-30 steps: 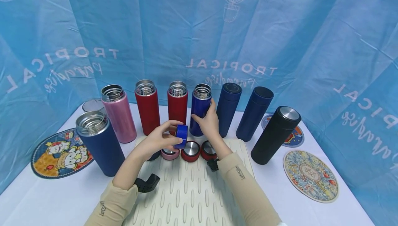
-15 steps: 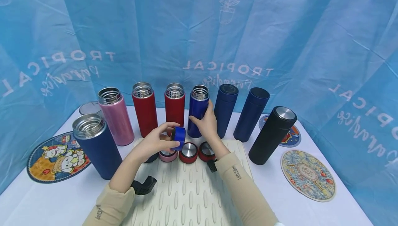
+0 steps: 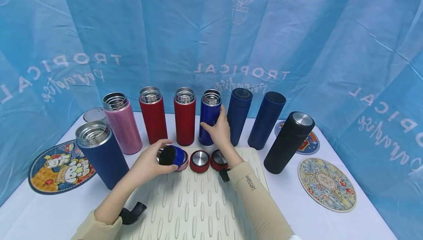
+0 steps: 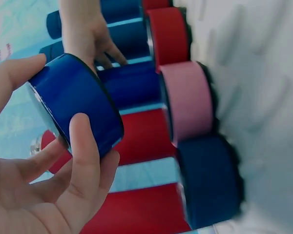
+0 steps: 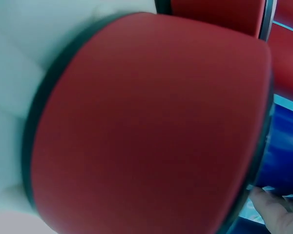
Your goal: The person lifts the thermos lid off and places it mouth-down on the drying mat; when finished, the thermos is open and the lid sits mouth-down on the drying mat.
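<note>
My left hand [image 3: 148, 166] pinches a shiny blue bottle lid [image 4: 75, 97] between thumb and fingers. The lid is tilted, its dark end facing the head camera. My right hand [image 3: 220, 131] grips an upright, open blue thermos bottle [image 3: 209, 120] by its side. Below the hands, on a cream ribbed mat [image 3: 185, 210], stand a pink lid [image 4: 190, 100], a dark blue lid [image 4: 210, 180] and two red lids [image 3: 199, 161]. From the head view, the left hand hides the dark blue lid. One red lid [image 5: 151, 122] fills most of the right wrist view.
Left of the blue bottle stand two open red bottles [image 3: 185, 122], an open pink one [image 3: 125, 130] and an open navy one [image 3: 104, 159]. Two capped navy bottles [image 3: 266, 122] and a capped black one [image 3: 287, 144] stand right. Round patterned coasters [image 3: 327, 185] lie near both sides.
My left hand has moved left and slightly lower with the blue lid, turning it so the dark end shows. The right hand keeps its grip on the blue bottle.
</note>
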`<action>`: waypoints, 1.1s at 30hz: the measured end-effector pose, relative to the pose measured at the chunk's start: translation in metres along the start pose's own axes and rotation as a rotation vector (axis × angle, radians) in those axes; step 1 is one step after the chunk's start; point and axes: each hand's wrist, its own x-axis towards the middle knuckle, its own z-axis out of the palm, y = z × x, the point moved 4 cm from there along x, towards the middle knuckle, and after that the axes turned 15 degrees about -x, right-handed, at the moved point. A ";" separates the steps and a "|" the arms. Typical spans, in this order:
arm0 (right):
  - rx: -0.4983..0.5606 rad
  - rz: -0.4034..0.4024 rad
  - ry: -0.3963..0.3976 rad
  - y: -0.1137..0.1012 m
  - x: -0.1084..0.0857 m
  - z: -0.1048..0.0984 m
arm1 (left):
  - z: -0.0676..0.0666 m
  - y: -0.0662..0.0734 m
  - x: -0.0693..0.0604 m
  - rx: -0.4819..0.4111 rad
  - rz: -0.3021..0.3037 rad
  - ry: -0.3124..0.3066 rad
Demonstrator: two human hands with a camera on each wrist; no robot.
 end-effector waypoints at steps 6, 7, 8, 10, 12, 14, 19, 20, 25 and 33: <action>0.001 -0.008 -0.007 -0.001 -0.002 0.000 | -0.005 -0.012 -0.011 0.125 -0.008 -0.021; 0.000 -0.008 -0.009 -0.002 -0.002 0.000 | -0.006 -0.013 -0.013 0.146 -0.004 -0.031; 0.000 -0.008 -0.011 -0.002 -0.002 0.000 | -0.006 -0.015 -0.015 0.165 -0.001 -0.041; 0.000 -0.005 -0.011 -0.002 -0.002 0.000 | -0.008 -0.018 -0.018 0.196 -0.004 -0.061; -0.001 -0.003 -0.009 -0.002 -0.001 0.000 | -0.010 -0.022 -0.021 0.215 -0.013 -0.081; 0.002 -0.002 -0.007 -0.001 -0.001 0.000 | -0.011 -0.027 -0.025 0.231 -0.031 -0.096; 0.003 0.004 -0.008 -0.001 -0.001 0.000 | -0.014 -0.037 -0.028 0.304 -0.076 -0.105; 0.001 0.006 -0.009 -0.001 -0.001 0.000 | -0.014 -0.039 -0.028 0.319 -0.081 -0.103; -0.013 0.011 -0.009 -0.001 0.000 0.000 | -0.015 -0.043 -0.029 0.360 -0.112 -0.095; -0.016 0.013 -0.007 0.000 -0.001 0.000 | -0.015 -0.046 -0.029 0.385 -0.125 -0.096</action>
